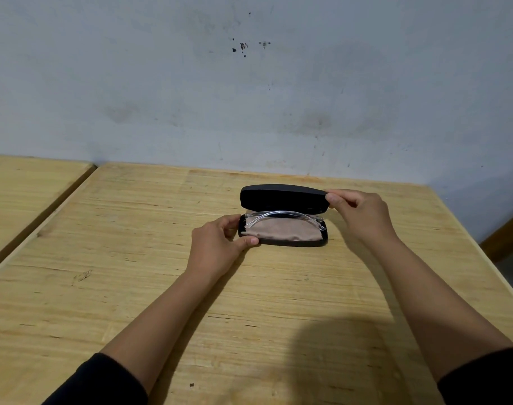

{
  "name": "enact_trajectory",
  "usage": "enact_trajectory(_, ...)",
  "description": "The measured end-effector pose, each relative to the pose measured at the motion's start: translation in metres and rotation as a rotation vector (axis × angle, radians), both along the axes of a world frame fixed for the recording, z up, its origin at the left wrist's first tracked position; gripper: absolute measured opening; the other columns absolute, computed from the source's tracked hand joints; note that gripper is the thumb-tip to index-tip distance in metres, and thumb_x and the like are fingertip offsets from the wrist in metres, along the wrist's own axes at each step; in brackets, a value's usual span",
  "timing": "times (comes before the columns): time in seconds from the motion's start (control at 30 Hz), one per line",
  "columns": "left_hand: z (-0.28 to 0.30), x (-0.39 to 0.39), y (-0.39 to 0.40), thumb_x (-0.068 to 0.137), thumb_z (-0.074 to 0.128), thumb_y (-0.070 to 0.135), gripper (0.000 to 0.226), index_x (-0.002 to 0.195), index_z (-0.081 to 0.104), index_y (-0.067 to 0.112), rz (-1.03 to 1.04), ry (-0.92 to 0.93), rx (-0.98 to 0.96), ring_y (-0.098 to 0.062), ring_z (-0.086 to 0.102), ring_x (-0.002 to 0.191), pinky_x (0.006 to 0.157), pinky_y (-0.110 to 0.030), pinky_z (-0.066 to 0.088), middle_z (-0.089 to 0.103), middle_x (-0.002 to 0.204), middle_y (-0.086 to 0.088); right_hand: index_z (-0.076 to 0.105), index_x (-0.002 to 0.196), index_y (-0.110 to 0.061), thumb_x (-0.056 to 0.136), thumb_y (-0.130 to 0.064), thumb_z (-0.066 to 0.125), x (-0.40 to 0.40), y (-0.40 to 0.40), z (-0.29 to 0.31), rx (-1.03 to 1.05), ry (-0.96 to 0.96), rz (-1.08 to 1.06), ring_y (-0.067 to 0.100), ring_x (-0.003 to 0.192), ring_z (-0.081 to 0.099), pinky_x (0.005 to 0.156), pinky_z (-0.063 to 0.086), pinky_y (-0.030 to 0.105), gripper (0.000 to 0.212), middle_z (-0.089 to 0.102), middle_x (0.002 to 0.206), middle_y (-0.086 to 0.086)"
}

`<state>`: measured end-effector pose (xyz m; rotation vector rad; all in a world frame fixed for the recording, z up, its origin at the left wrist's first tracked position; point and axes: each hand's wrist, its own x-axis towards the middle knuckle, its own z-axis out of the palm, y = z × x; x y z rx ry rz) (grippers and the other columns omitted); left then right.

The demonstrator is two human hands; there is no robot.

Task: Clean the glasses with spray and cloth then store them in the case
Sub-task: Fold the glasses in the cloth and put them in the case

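Note:
A black glasses case (296, 244) lies open on the wooden table (132, 244), its lid (281, 198) tilted up toward me. Inside rest clear-framed glasses (287, 214) on top of a beige cloth (281, 230). My left hand (217, 247) pinches the left end of the case's base, thumb on its front edge. My right hand (360, 211) grips the right end of the lid between thumb and fingers. No spray bottle is in view.
A second wooden table (24, 188) stands at the left across a narrow gap. A stained grey wall (249, 97) rises right behind the table. The table's right edge (477, 249) drops off to the floor.

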<state>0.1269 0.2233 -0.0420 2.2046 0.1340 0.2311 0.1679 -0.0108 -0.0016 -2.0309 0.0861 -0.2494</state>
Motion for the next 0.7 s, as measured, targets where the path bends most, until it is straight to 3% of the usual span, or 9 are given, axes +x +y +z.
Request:
enact_trajectory(0.13, 0.0, 0.0, 0.001, 0.063, 0.082, 0.035, 0.051, 0.111, 0.066, 0.028, 0.01, 0.007, -0.019, 0.001, 0.06, 0.084, 0.082, -0.015, 0.044, 0.072, 0.094, 0.007, 0.072, 0.102, -0.017, 0.086, -0.023, 0.064, -0.001, -0.001, -0.001, -0.051, -0.01, -0.018, 0.008, 0.092, 0.059, 0.07, 0.037, 0.006, 0.019, 0.067, 0.093, -0.006)
enact_trajectory(0.23, -0.001, 0.002, 0.001, 0.062, 0.083, 0.035, 0.05, 0.109, 0.067, 0.027, 0.019, 0.016, -0.028, 0.002, 0.06, 0.083, 0.077, -0.011, 0.041, 0.072, 0.095, 0.008, 0.072, 0.102, -0.017, 0.085, -0.022, 0.064, -0.009, 0.001, -0.008, -0.039, -0.057, -0.035, 0.006, 0.094, 0.059, 0.075, 0.039, 0.01, 0.019, 0.067, 0.095, -0.008)
enact_trajectory(0.33, -0.001, 0.001, 0.001, 0.062, 0.083, 0.035, 0.049, 0.108, 0.068, 0.026, 0.019, 0.012, -0.037, 0.004, 0.06, 0.083, 0.082, -0.015, 0.044, 0.072, 0.096, 0.007, 0.073, 0.101, -0.018, 0.085, -0.021, 0.065, -0.018, 0.003, -0.018, -0.026, -0.118, -0.05, 0.004, 0.092, 0.06, 0.082, 0.044, 0.016, 0.018, 0.069, 0.098, -0.006)
enact_trajectory(0.47, 0.001, -0.001, 0.0, 0.063, 0.083, 0.032, 0.049, 0.108, 0.067, 0.024, 0.01, 0.011, -0.056, -0.001, 0.063, 0.087, 0.089, -0.02, 0.045, 0.072, 0.096, 0.006, 0.072, 0.101, -0.018, 0.084, -0.014, 0.065, -0.028, 0.003, -0.029, -0.084, -0.221, -0.04, -0.008, 0.084, 0.057, 0.077, 0.04, 0.001, 0.019, 0.067, 0.093, -0.008)
enact_trajectory(0.6, 0.002, -0.002, -0.001, 0.066, 0.08, 0.032, 0.048, 0.111, 0.066, 0.022, 0.022, 0.013, -0.039, -0.005, 0.062, 0.09, 0.091, -0.024, 0.046, 0.071, 0.098, 0.005, 0.072, 0.101, -0.014, 0.083, -0.009, 0.066, -0.037, 0.002, -0.039, -0.189, -0.283, -0.009, 0.007, 0.09, 0.059, 0.081, 0.041, 0.008, 0.02, 0.065, 0.093, -0.009)
enact_trajectory(0.7, 0.002, -0.002, -0.003, 0.067, 0.08, 0.028, 0.046, 0.111, 0.066, 0.021, 0.02, 0.007, -0.035, -0.002, 0.06, 0.088, 0.089, -0.02, 0.044, 0.072, 0.101, 0.003, 0.073, 0.096, -0.011, 0.082, -0.008, 0.066, -0.04, 0.002, -0.041, -0.243, -0.298, -0.006, 0.009, 0.089, 0.059, 0.079, 0.038, 0.0, 0.017, 0.064, 0.09, -0.008)
